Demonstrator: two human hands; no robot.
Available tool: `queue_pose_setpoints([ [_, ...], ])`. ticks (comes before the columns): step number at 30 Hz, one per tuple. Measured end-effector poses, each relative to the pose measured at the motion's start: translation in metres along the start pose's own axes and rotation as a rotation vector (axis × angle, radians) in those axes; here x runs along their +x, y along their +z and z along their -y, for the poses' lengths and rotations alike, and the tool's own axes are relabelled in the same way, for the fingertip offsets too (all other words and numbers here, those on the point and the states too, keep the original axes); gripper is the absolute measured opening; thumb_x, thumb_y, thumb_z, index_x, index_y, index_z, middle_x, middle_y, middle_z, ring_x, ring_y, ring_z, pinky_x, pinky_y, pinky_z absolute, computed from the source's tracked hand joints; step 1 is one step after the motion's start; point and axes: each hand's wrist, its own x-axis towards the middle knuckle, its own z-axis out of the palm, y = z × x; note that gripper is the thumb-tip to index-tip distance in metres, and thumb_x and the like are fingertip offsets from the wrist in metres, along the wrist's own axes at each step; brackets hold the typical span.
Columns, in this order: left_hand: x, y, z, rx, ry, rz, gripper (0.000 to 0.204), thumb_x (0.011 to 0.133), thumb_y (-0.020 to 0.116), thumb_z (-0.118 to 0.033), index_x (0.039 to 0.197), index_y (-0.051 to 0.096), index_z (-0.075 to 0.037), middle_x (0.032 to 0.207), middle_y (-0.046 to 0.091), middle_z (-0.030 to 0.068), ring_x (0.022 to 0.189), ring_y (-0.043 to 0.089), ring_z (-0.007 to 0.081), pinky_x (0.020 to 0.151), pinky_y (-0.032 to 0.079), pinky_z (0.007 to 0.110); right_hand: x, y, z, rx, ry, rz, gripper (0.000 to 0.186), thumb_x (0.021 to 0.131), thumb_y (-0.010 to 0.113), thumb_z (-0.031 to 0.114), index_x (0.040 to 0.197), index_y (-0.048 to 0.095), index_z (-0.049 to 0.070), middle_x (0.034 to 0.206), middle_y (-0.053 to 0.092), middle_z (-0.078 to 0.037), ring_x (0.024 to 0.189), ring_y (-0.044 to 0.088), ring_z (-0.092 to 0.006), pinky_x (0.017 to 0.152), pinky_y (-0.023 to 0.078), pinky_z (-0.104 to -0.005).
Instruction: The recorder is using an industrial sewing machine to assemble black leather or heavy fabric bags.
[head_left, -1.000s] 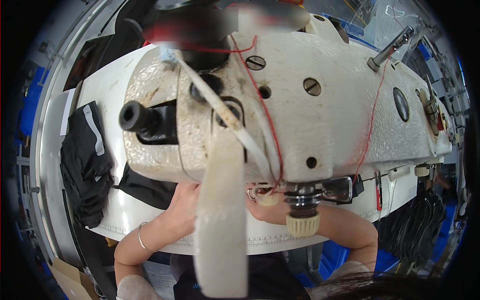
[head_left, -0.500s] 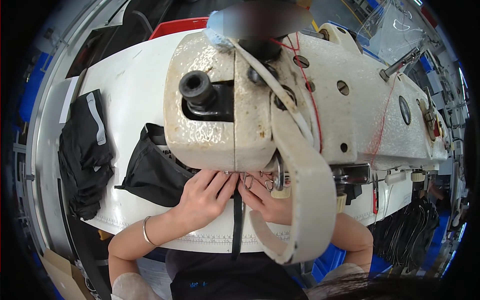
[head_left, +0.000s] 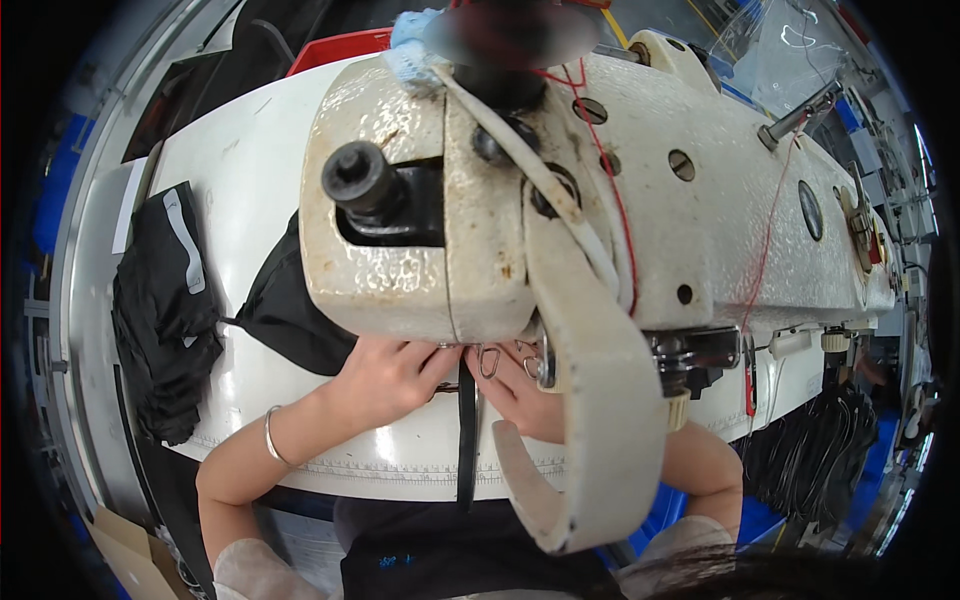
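Both my hands work close together beneath the head of a cream-coloured sewing machine [head_left: 400,290]. My left hand [head_left: 385,385] has its fingers bent and drawn together by the upper end of a narrow black tape [head_left: 467,440]. From the other side, my right hand [head_left: 522,398] pinches at the same end, partly behind the machine's curved guard [head_left: 610,430]. The fingertips of both are largely hidden. Toward me the tape hangs down over the table edge. A black fabric piece [head_left: 290,310] spreads beside my left hand and runs under the machine head.
Folded black fabric pieces [head_left: 165,320] lie at the left of the white table [head_left: 240,150]. Red thread [head_left: 622,240] runs down the machine. Red-handled snips [head_left: 750,390] are at the right, near hanging black strips [head_left: 810,450]. A red bin [head_left: 340,48] stands behind.
The black fabric piece has shifted and turned further under the machine head, its opening now out of sight. My left hand has moved slightly left with the tape. The view has shifted a little.
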Motion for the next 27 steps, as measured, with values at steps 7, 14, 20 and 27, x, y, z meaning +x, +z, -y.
queue_pose_setpoints([
  [7, -0.006, 0.005, 0.007, 0.039, -0.045, 0.038, 0.023, 0.061, 0.062, -0.007, 0.083, 0.067, -0.004, 0.086, 0.061, 0.0085, 0.084, 0.062, 0.027, 0.075, 0.051, 0.04, 0.006, 0.011, -0.005, 0.263, 0.095, -0.035, 0.024, 0.081, 0.062, 0.017, 0.104, 0.063, 0.01, 0.102, 0.065, -0.005, 0.097, 0.062, -0.0189, 0.08, 0.05, -0.0348],
  [14, -0.003, 0.005, 0.0, 0.065, -0.015, -0.044, 0.025, 0.062, 0.063, -0.007, 0.086, 0.068, -0.006, 0.09, 0.06, 0.0092, 0.088, 0.061, 0.0259, 0.077, 0.051, 0.04, 0.009, -0.008, -0.006, -0.197, -0.2, -0.061, 0.029, 0.078, 0.058, 0.011, 0.105, 0.066, 0.003, 0.102, 0.06, -0.007, 0.087, 0.059, -0.0169, 0.071, 0.05, -0.0289],
  [20, -0.004, 0.003, 0.001, 0.064, -0.027, -0.053, 0.027, 0.061, 0.062, -0.007, 0.087, 0.068, -0.006, 0.091, 0.061, 0.0103, 0.089, 0.061, 0.0273, 0.077, 0.051, 0.041, 0.014, -0.012, -0.016, -0.564, -0.455, -0.022, 0.032, 0.077, 0.057, 0.01, 0.107, 0.065, 0.002, 0.101, 0.06, -0.008, 0.087, 0.059, -0.0168, 0.072, 0.051, -0.0302],
  [27, -0.003, 0.007, -0.003, -0.018, -0.079, -0.077, 0.03, 0.059, 0.062, -0.006, 0.089, 0.069, -0.004, 0.085, 0.063, 0.009, 0.081, 0.063, 0.0245, 0.067, 0.052, 0.036, 0.007, -0.004, -0.004, 0.85, 0.247, 0.14, 0.028, 0.083, 0.055, 0.01, 0.109, 0.063, 0.001, 0.099, 0.059, -0.008, 0.09, 0.059, -0.0151, 0.07, 0.05, -0.0273],
])
